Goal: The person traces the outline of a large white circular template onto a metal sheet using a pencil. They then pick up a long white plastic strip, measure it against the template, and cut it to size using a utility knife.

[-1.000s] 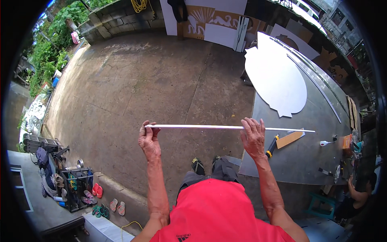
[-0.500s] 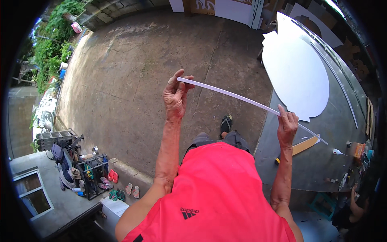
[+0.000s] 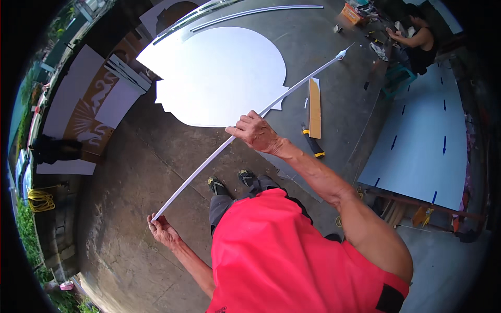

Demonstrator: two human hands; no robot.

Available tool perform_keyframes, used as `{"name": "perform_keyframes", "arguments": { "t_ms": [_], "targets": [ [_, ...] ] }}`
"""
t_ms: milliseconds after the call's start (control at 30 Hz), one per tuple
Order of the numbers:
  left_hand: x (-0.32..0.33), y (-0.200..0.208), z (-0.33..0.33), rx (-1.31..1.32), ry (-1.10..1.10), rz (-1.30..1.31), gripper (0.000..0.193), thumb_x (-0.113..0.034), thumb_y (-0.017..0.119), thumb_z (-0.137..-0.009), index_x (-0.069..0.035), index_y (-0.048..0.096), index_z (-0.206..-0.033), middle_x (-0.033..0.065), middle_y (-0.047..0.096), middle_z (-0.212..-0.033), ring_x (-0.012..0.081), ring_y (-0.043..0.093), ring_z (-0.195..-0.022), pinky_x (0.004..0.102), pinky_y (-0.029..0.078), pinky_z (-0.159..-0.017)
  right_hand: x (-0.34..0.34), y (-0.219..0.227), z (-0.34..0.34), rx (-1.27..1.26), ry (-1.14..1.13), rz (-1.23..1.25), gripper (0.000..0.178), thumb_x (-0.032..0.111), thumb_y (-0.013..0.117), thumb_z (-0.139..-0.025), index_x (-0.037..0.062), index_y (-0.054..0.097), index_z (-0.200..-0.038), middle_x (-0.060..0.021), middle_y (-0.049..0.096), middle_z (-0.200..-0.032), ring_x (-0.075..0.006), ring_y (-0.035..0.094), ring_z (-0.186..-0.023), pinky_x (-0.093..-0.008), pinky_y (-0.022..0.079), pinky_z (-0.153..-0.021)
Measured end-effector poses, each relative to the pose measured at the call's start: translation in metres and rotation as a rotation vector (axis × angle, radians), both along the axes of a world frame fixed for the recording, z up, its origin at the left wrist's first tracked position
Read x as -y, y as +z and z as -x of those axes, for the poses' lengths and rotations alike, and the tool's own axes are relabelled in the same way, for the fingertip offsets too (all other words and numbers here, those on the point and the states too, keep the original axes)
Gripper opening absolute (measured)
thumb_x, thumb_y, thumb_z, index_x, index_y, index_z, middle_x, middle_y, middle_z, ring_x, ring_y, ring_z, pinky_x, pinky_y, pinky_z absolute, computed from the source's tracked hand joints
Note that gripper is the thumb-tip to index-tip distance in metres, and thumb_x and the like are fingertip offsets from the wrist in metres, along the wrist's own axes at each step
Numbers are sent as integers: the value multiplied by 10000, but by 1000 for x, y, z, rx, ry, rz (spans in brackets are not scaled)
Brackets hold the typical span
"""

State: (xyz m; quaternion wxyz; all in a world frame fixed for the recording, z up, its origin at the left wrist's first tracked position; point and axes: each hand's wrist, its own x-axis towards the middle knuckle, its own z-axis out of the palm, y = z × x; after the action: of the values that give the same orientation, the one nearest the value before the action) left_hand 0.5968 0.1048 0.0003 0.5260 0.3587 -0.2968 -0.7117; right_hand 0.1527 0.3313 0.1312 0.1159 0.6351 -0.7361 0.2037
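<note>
My left hand (image 3: 165,232) pinches the near end of a long thin white strip (image 3: 201,168), low over the concrete floor. Farther along, the fingers of my right hand (image 3: 255,131) are closed round the strip, near the table's edge. Beyond that hand the strip runs slantwise over the grey table (image 3: 339,112), bowing slightly. Its far end lies by a small white bottle with a thin nozzle (image 3: 342,54); whether they touch I cannot tell. Left of the strip, a large white rounded cut-out board (image 3: 224,78) lies flat on the table.
A brown strip (image 3: 314,112) and a black-and-yellow cutter (image 3: 313,144) lie right of my right hand. Another person (image 3: 420,44) sits beyond the table. A light-blue panel (image 3: 422,135) stands at the right. Painted boards (image 3: 99,104) lean at the left.
I have turned to the right, so the table now lies ahead. My right hand sits farther in from the strip's far end, and my left hand is lower.
</note>
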Motion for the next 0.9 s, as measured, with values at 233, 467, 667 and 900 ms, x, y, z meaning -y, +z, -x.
{"name": "perform_keyframes", "arguments": {
  "t_ms": [233,467,667,900],
  "targets": [
    [91,-78,-111,120,-51,-240,434,-79,626,-928,1,472,-1326,126,654,-1102,179,626,-834,339,537,-807,3,11,-16,-129,-122,12,158,111,598,-767,87,645,-916,-8,550,-707,-155,560,-764,-321,418,-747],
    [142,-105,-146,104,-133,-338,485,-43,642,-905,2,447,-1347,127,639,-1116,195,608,-821,340,535,-771,9,8,-52,-168,-171,28,118,141,591,-754,81,633,-846,-14,546,-713,-158,562,-796,-316,427,-756],
    [162,-116,-147,97,-219,-335,516,-41,671,-883,-4,445,-1344,111,639,-1095,192,599,-830,341,532,-781,8,11,-69,-152,-218,0,123,137,589,-756,86,639,-856,-10,548,-738,-158,560,-802,-320,432,-775],
    [176,-127,-147,117,-234,-338,516,-48,663,-892,-18,441,-1356,105,620,-1130,186,591,-830,349,533,-791,7,4,-75,-96,-236,-19,214,90,619,-766,74,657,-976,-7,524,-721,-169,537,-756,-325,404,-727]
  ]
}}
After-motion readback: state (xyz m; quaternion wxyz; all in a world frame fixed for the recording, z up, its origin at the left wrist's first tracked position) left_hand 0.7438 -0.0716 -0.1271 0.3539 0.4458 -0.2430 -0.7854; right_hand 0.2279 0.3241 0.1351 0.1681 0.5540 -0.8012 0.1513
